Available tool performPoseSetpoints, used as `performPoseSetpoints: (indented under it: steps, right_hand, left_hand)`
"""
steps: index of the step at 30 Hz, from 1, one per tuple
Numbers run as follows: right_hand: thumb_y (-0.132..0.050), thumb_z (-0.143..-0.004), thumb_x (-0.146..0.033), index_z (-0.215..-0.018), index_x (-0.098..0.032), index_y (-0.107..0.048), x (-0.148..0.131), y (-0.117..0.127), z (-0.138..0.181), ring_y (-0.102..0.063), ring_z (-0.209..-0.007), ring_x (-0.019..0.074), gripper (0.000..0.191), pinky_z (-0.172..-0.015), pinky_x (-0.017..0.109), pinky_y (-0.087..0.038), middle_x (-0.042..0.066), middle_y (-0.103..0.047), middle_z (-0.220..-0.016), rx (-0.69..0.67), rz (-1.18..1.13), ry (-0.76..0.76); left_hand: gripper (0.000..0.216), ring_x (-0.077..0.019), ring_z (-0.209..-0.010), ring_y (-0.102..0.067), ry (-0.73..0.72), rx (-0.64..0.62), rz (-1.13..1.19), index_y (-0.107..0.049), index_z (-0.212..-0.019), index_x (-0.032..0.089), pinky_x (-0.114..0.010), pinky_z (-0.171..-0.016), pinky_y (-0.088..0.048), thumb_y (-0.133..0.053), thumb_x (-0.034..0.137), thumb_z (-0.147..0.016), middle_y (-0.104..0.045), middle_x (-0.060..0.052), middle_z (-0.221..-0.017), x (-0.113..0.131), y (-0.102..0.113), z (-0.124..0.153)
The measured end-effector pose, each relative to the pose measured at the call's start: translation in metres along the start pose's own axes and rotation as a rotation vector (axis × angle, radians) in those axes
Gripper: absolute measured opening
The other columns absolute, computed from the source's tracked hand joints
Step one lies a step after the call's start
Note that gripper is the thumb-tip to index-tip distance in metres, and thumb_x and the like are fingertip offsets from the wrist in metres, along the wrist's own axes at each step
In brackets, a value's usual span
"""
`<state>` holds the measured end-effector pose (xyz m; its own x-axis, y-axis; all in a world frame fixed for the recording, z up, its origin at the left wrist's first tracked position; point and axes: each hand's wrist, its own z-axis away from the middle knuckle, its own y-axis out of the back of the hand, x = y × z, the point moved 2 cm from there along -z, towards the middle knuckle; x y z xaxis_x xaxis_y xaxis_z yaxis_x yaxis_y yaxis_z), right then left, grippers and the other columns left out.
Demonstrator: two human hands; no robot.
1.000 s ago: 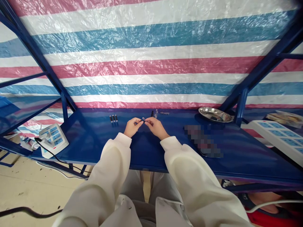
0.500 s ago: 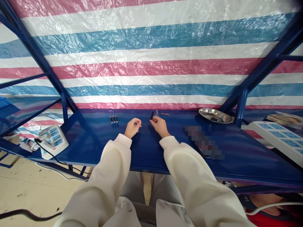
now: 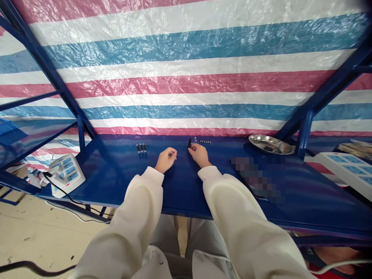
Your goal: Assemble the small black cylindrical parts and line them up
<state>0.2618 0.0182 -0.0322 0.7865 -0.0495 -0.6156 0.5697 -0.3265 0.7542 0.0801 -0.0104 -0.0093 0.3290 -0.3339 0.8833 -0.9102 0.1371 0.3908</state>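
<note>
My left hand hovers over the blue tabletop with its fingers curled into a pinch. Whatever it may hold is hidden. To its left, several small black-and-silver cylinders stand in a row. My right hand is at the back of the table, thumb and fingertips together beside small black parts. Its fingers hide whether anything is between them. Just behind it are tiny clear pieces, and a row of small shiny metal parts lies to the right.
An oval steel tray rests at the back right, with a blurred-out dark flat object in front of it. White power strips sit at the left and right. Striped sheeting hangs behind the blue table.
The camera view has shifted slightly, moving the table's contents a little to the right in the picture. Both hands keep nearly the same pose, the right one still beside the black parts.
</note>
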Motion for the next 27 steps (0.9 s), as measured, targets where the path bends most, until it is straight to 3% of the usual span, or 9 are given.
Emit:
performPoseSetpoints:
  steps: [12, 24, 27]
  right_hand:
    - [-0.054, -0.080, -0.018, -0.089, -0.016, -0.064, 0.008, 0.006, 0.001, -0.063, -0.085, 0.0210, 0.014, -0.073, 0.029, -0.044, 0.010, -0.068, -0.086, -0.030, 0.077, -0.066]
    - [-0.055, -0.082, -0.028, -0.087, -0.017, -0.067, 0.011, 0.008, 0.003, -0.063, -0.086, 0.0228, 0.017, -0.072, 0.030, -0.044, 0.011, -0.069, -0.086, 0.011, 0.114, -0.118]
    - [-0.055, -0.081, -0.027, -0.086, -0.017, -0.067, 0.012, 0.007, 0.002, -0.064, -0.085, 0.0221, 0.016, -0.071, 0.029, -0.044, 0.011, -0.069, -0.087, 0.000, 0.130, -0.117]
  left_hand:
    - [0.010, -0.0055, -0.042, -0.044, 0.005, 0.012, -0.012, -0.056, -0.082, 0.017, -0.019, -0.046, -0.037, -0.051, 0.026, -0.079, -0.058, 0.004, -0.062, 0.000, 0.000, 0.000]
    - [0.008, -0.0068, -0.046, -0.044, 0.015, 0.016, -0.023, -0.057, -0.082, 0.018, -0.019, -0.048, -0.040, -0.051, 0.023, -0.079, -0.057, 0.003, -0.062, 0.000, 0.001, 0.001]
    - [0.013, -0.0075, -0.051, -0.048, 0.000, 0.109, -0.050, -0.057, -0.089, 0.018, -0.021, -0.057, -0.043, -0.053, 0.018, -0.077, -0.059, 0.002, -0.067, 0.000, 0.003, 0.001]
